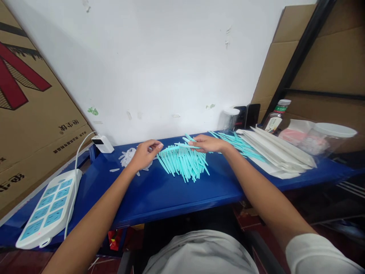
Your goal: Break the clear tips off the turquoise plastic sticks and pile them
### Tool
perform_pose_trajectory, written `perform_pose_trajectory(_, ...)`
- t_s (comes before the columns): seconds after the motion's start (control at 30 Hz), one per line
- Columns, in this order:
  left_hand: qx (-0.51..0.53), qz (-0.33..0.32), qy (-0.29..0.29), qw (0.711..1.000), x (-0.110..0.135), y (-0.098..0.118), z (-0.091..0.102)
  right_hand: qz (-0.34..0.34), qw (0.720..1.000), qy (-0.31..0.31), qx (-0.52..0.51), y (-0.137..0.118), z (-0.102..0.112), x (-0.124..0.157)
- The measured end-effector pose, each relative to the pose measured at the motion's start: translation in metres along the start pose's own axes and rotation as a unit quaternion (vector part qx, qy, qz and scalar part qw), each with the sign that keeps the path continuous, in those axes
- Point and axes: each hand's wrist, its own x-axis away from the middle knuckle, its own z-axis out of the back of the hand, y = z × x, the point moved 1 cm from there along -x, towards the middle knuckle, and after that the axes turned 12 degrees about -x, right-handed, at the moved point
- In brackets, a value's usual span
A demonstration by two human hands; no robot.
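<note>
A heap of thin teal plastic sticks [184,161] lies on the blue table [159,194]. My right hand [208,144] is closed in a pinch on a few teal sticks at the top of the heap. My left hand [145,154] sits just left of the heap with its fingers curled together at the tips of those sticks; what it grips is too small to name. Under and beside the left hand lies a small pile of white plastic caps [128,156]. More teal sticks [236,142] lie fanned out to the right.
A stack of white paper sleeves [281,154] lies at the right, with a bottle [276,116] and clear lidded jars [327,139] behind. A white power strip [51,209] and a small white charger [102,144] sit at the left. Cardboard boxes [31,102] stand on both sides.
</note>
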Motion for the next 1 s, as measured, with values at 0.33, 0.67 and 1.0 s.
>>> perform_pose_trajectory(0.33,0.063,-0.116,0.044,0.990,0.010,0.028,-0.018,0.001,0.999,-0.046,0.011,0.003,-0.020,-0.010)
perform_pose_trajectory(0.67,-0.020,-0.176,0.094,0.980,0.006,0.024,-0.016,-0.041,0.997,-0.059,-0.007,0.003,-0.023,-0.011)
perform_pose_trajectory(1.0,-0.332,0.004,0.096,0.938,-0.001,-0.035,0.027,-0.026,0.999,0.040,-0.007,0.000,-0.002,-0.001)
